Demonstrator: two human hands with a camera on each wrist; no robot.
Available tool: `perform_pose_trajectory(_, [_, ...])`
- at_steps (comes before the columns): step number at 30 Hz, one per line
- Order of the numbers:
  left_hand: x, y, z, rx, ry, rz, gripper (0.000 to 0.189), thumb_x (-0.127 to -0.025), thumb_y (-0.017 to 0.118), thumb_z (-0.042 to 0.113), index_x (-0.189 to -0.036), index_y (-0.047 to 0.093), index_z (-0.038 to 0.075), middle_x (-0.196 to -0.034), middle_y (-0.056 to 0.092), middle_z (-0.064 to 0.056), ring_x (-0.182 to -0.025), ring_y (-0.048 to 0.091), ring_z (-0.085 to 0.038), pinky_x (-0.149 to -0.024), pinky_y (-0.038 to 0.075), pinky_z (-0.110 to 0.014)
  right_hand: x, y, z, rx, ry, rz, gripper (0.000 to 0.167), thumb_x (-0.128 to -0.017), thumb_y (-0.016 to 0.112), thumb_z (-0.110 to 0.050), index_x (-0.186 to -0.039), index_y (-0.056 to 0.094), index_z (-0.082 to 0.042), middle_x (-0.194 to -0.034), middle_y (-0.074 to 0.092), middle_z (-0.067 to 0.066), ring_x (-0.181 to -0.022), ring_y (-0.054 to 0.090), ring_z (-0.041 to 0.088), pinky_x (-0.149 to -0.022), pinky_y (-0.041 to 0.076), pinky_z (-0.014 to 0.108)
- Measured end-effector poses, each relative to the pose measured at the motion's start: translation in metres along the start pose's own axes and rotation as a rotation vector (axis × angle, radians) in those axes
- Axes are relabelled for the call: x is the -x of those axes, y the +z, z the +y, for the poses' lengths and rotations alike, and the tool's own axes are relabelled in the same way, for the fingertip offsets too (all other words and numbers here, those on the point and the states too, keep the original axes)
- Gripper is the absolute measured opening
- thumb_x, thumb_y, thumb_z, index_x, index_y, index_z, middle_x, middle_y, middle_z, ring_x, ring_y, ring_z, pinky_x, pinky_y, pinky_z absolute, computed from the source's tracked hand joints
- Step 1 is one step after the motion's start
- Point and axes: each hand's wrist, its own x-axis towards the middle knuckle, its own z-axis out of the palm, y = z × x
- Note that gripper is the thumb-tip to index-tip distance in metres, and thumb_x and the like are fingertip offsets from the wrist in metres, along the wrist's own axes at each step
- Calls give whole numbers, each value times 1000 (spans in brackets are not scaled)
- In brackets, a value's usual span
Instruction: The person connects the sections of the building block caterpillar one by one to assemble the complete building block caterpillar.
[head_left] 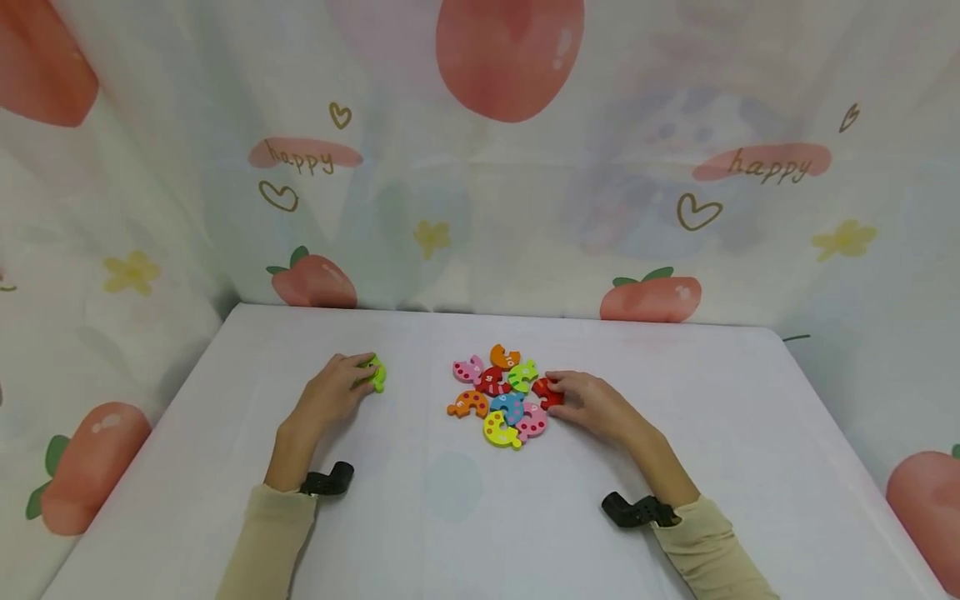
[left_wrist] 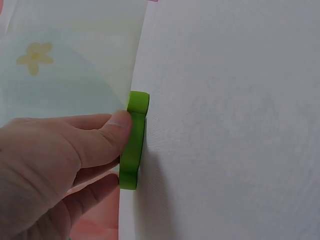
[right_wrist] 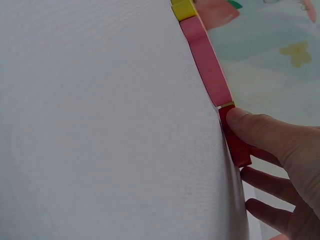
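Note:
On the left part of the table, my left hand (head_left: 330,390) pinches a green curved puzzle piece (left_wrist: 133,142) between thumb and fingers, close to the tabletop. My right hand (head_left: 592,402) grips a red curved piece (right_wrist: 234,134) at the right side of a cluster of colourful pieces. Within that cluster lie a pink dotted piece (head_left: 532,422), a yellow dotted piece (head_left: 500,430), a blue piece (head_left: 506,407), a light green striped piece (head_left: 522,377) and another red piece (head_left: 492,382). Two orange pieces and a second pink one sit along its left and far sides.
A white cloth covers the table (head_left: 420,533). Behind it and at the sides hangs a printed curtain (head_left: 510,192) with fruit, hearts and flowers. Each wrist wears a black camera strap, the left one (head_left: 328,480) and the right one (head_left: 637,510).

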Motion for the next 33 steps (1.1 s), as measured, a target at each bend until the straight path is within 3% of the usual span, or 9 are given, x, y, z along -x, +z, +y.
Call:
perform_pose_trajectory(7, [2, 2, -2, -41, 14, 25, 47, -90, 68, 15, -135, 57, 7, -138, 58, -12, -120, 54, -31, -97, 49, -49, 0, 2, -1, 25, 39, -14, 48, -88, 72, -27, -129, 61, -5, -139, 58, 11, -131, 51, 33, -105, 45, 51])
perform_pose_trajectory(14, [4, 4, -5, -84, 41, 38, 45, -92, 66, 17, -134, 57, 3, -138, 56, -10, -122, 51, -30, -93, 52, -49, -1, 2, -1, 38, 14, -1, 54, -88, 72, -27, -134, 56, -4, -136, 60, 12, -127, 54, 33, -105, 45, 51])
perform_pose_trajectory(22, [-1, 7, -9, -37, 74, 44, 43, -93, 64, 17, -133, 58, 2, -138, 55, -11, -121, 50, -31, -96, 49, -49, 2, 4, 1, 65, 35, 9, 60, -88, 72, -29, -139, 51, -5, -121, 68, 10, -118, 60, 30, -101, 48, 50])
perform_pose_trajectory(33, [1, 6, -10, 14, 74, 66, 41, -93, 63, 12, -132, 58, -1, -136, 56, -15, -119, 51, -35, -98, 46, -51, 1, 4, 0, 71, 10, 24, 57, -88, 71, -31, -137, 54, -6, -123, 68, 9, -122, 58, 31, -104, 46, 51])
